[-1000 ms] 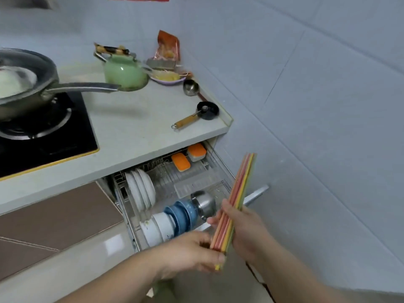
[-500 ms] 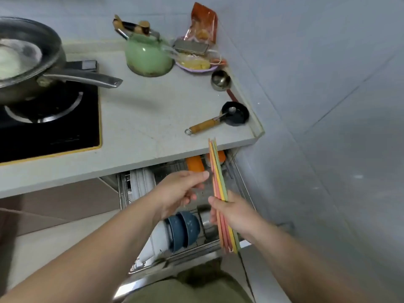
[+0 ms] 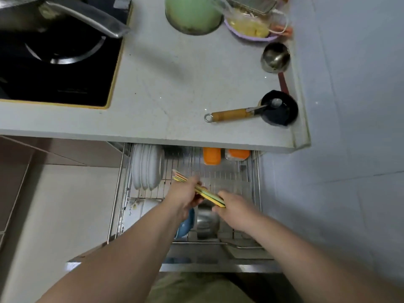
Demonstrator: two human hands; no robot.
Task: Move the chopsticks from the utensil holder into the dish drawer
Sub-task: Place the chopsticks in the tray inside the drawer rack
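Two hands, left (image 3: 185,196) and right (image 3: 235,207), both gripping one chopsticks bundle (image 3: 209,194) above drawer (image 3: 254,171).

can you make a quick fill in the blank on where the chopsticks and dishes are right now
1. The chopsticks are held by ____ hands, the left hand and the right hand.
2. The white plates stand on edge at the ____ side of the dish drawer.
3. The small black pan on the counter has a ____ handle.
4. The containers at the drawer's back are ____ in colour.

Missing words: both; left; wooden; orange
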